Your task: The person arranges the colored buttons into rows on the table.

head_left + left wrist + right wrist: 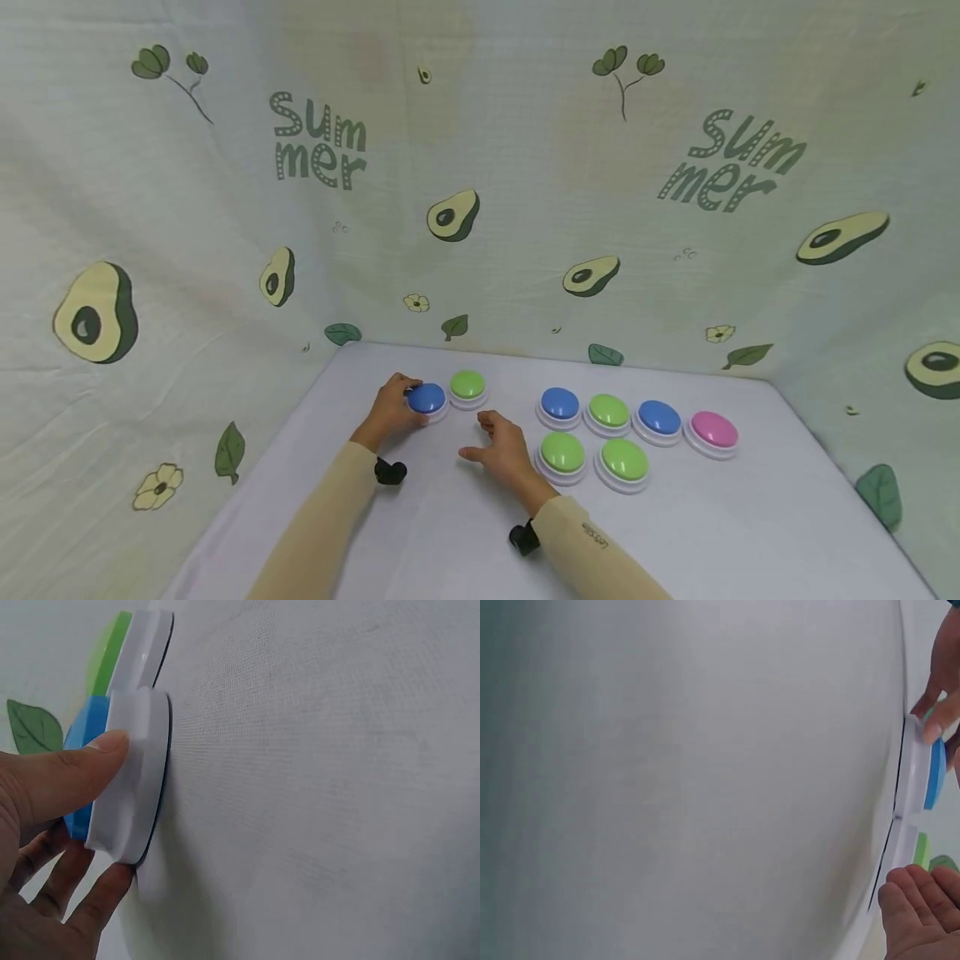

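Observation:
My left hand grips a blue push button with a round white base, at the left of the table. In the left wrist view the thumb lies along the button's side and the other fingers reach round its far edge. A green push button stands right beside it, toward the back. My right hand hovers just in front of that green button, fingers loosely bent, thumb apart, nothing held. The right wrist view shows its fingertips overlapping the green button's base.
To the right stands a cluster of similar buttons: a blue one, a green one, another blue one and a pink one in a row. Two green ones sit nearer. A printed cloth hangs behind the white table.

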Tool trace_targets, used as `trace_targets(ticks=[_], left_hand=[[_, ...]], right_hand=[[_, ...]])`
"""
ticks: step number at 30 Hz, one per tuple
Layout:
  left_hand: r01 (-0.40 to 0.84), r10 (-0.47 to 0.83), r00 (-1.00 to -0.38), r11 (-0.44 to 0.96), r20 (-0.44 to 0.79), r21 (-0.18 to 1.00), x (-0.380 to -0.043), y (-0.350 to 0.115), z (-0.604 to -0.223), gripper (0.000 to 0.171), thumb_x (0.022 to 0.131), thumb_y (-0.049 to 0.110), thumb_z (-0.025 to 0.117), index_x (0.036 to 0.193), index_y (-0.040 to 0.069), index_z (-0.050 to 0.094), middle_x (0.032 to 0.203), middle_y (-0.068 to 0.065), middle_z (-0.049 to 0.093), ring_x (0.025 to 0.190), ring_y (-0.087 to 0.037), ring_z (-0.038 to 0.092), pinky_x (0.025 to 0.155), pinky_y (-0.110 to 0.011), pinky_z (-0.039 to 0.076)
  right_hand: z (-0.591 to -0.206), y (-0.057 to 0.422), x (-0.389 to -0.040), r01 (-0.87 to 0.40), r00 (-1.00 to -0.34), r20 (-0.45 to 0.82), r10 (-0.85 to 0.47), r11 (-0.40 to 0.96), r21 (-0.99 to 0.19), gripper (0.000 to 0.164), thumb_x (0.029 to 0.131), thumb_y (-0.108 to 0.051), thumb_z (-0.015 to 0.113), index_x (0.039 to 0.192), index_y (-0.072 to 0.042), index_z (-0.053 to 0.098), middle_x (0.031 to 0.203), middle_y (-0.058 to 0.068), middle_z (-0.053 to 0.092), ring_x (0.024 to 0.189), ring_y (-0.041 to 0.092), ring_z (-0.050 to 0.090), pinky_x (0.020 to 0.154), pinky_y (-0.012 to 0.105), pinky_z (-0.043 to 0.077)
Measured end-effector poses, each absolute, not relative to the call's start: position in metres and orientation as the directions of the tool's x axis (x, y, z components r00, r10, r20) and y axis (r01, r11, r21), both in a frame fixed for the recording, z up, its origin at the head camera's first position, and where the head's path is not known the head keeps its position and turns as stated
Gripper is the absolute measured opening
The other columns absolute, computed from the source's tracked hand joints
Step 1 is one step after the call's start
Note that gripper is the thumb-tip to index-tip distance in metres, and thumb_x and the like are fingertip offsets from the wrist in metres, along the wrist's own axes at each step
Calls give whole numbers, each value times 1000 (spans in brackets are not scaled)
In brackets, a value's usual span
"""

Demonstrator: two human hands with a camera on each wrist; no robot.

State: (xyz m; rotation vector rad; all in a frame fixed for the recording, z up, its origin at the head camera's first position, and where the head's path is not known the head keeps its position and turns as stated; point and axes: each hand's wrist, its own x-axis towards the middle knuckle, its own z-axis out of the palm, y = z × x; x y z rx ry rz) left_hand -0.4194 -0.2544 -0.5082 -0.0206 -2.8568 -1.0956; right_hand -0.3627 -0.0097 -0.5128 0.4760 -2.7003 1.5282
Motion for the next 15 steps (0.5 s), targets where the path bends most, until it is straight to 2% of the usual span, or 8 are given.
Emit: trace_targets(ticks=[4, 7, 9, 13, 15], left_hand=[[19, -12, -999, 714, 39, 700, -413, -255, -510, 71, 75, 4, 94, 139, 2, 62, 134, -16, 61, 115, -35, 64, 101, -49, 56], [19, -4, -1000, 698, 31, 716, -408, -253, -514, 72, 75, 3, 94, 140, 4, 62, 125, -13, 66, 102, -29, 64, 90, -45, 57], [34, 10, -999, 684, 37, 728, -405, -251, -516, 72, 74, 4, 95, 139, 4, 63, 123, -13, 67, 103, -29, 63, 92, -46, 57], [78, 53, -997, 665, 57, 743, -401, -241, -515, 71, 71, 5, 98, 133, 3, 64, 126, -13, 67, 117, -33, 64, 103, -51, 55], [85, 72, -996, 651, 50, 754, -400, -234, -513, 71, 69, 3, 98, 131, 2, 64, 125, -14, 67, 117, -34, 64, 104, -51, 55]], right_hand=[[-512, -9, -362, -248, -957, 138, -256, 470, -847, 66, 82, -12, 91, 136, 10, 59, 137, 28, 64, 129, 45, 60, 111, 54, 49], [-511, -8, -362, -229, -959, 120, -257, 455, -860, 66, 84, -13, 90, 138, 9, 57, 139, 27, 63, 131, 44, 59, 112, 54, 48], [-511, -7, -362, -215, -962, 109, -252, 446, -869, 67, 85, -13, 89, 140, 8, 56, 141, 26, 62, 133, 43, 58, 113, 53, 48], [-509, -5, -362, -212, -964, 112, -241, 443, -871, 67, 86, -12, 89, 141, 9, 56, 142, 26, 61, 133, 43, 58, 113, 54, 48], [-508, -4, -363, -210, -965, 112, -238, 438, -874, 67, 86, -10, 88, 141, 9, 55, 142, 26, 61, 133, 43, 57, 113, 54, 47]])
